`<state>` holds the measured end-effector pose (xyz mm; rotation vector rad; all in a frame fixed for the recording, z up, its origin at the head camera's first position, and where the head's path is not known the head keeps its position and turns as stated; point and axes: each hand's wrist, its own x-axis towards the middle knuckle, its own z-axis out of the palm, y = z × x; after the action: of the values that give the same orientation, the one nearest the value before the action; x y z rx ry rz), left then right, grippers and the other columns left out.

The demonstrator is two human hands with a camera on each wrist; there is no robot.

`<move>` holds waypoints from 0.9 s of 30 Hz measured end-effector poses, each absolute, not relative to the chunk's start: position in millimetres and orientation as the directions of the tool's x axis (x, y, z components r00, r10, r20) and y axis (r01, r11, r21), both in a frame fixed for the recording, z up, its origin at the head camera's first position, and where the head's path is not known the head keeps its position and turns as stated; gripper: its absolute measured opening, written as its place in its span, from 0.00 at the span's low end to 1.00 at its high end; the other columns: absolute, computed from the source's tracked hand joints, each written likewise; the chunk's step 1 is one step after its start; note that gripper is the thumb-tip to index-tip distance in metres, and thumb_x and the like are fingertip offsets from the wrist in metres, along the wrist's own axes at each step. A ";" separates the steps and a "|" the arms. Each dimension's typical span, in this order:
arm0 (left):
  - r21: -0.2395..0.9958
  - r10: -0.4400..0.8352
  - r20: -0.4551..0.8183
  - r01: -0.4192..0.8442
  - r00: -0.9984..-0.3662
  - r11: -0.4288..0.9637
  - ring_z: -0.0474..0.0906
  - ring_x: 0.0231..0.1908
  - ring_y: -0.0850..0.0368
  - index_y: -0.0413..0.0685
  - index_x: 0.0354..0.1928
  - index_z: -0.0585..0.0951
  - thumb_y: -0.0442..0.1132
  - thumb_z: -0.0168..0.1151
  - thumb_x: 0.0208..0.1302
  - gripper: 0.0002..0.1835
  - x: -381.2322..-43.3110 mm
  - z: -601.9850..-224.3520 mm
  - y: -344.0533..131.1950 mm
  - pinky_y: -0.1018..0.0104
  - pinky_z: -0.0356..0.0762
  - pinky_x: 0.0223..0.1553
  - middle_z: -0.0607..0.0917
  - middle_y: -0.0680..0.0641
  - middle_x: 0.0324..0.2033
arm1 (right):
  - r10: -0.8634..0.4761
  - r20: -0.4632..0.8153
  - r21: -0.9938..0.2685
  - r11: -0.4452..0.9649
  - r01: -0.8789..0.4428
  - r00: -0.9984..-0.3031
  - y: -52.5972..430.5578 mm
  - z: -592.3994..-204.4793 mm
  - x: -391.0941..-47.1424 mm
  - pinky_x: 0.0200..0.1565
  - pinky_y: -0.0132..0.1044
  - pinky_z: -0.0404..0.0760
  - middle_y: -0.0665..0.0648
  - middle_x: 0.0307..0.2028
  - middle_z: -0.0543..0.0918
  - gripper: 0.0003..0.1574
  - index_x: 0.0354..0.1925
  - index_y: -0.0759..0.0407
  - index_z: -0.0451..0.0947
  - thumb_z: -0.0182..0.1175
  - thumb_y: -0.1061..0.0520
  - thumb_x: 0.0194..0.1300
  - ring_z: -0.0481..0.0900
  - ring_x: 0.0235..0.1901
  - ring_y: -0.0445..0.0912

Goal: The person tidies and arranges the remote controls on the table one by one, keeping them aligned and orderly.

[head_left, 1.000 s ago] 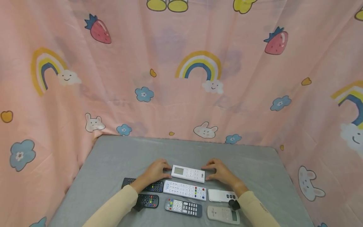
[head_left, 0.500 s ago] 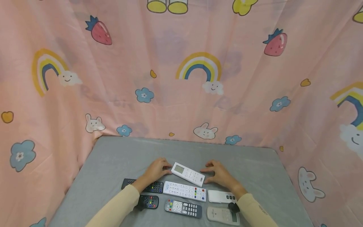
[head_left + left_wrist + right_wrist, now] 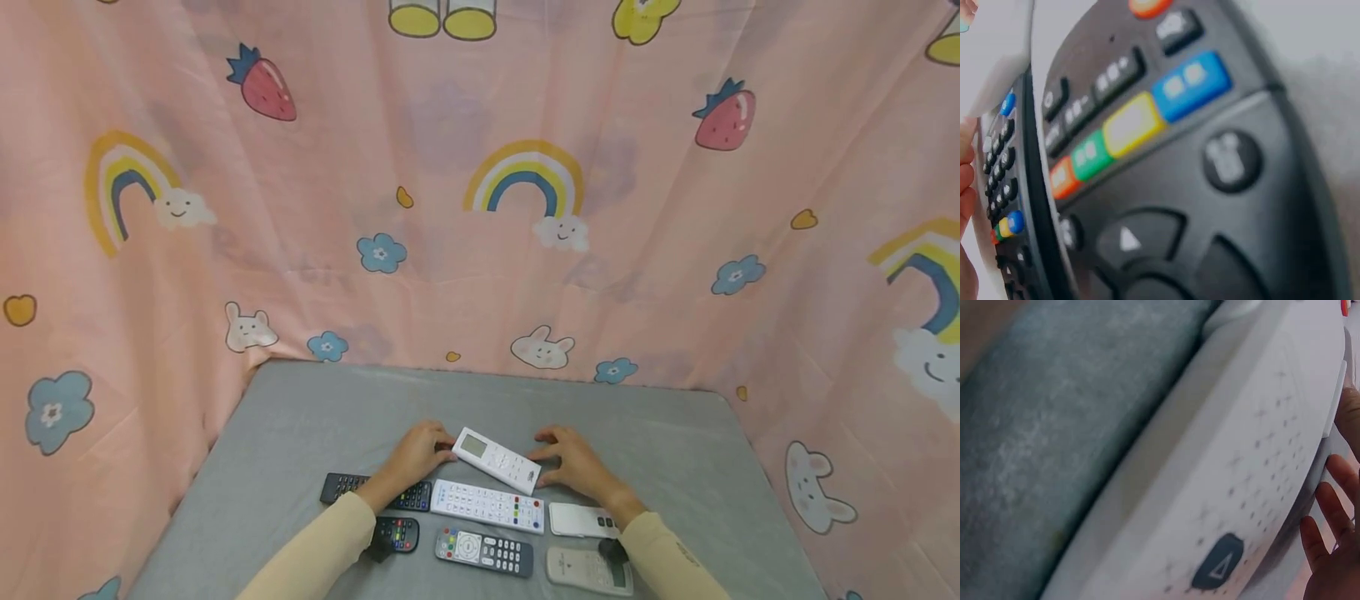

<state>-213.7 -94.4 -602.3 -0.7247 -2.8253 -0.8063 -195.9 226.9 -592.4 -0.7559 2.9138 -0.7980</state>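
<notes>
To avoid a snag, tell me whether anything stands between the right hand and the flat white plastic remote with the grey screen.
Nothing visible does: the right hand is at the right end of the screened white remote. The long white plastic button-covered remote lies on the near side, not between them.

The left wrist (image 3: 380,490) partly hides the upper black remote (image 3: 413,497); the farthest white remote (image 3: 497,461) has unreadably small markings.

On the grey counter (image 3: 645,433) lie six remotes (image 3: 487,506) in two rows; beyond them a slanted white remote (image 3: 497,461) seems to rest too.
</notes>
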 end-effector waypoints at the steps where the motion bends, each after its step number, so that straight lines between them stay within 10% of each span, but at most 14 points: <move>1: 0.475 0.408 0.245 0.476 -0.879 0.740 0.76 0.34 0.63 0.48 0.40 0.89 0.46 0.74 0.53 0.13 -214.0 -601.8 -94.1 0.68 0.75 0.37 0.86 0.54 0.31 | -0.460 0.100 -0.485 0.752 -0.447 -0.882 226.3 -591.6 -195.9 0.62 0.59 0.69 0.55 0.58 0.80 0.28 0.46 0.44 0.88 0.78 0.45 0.41 0.73 0.60 0.56; 27: 0.905 0.111 0.097 0.134 -0.989 0.404 0.83 0.42 0.55 0.44 0.46 0.88 0.39 0.71 0.59 0.14 -242.7 -572.7 -150.1 0.71 0.80 0.42 0.88 0.43 0.43 | -0.449 0.114 -0.622 0.664 -0.416 -0.886 141.2 -559.0 -191.6 0.50 0.39 0.80 0.43 0.44 0.87 0.34 0.57 0.48 0.82 0.72 0.41 0.51 0.82 0.44 0.38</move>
<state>-242.7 -150.1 -572.7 -0.2280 -2.6141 -1.6874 -191.6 141.2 -559.0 -0.7339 2.8205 -1.0351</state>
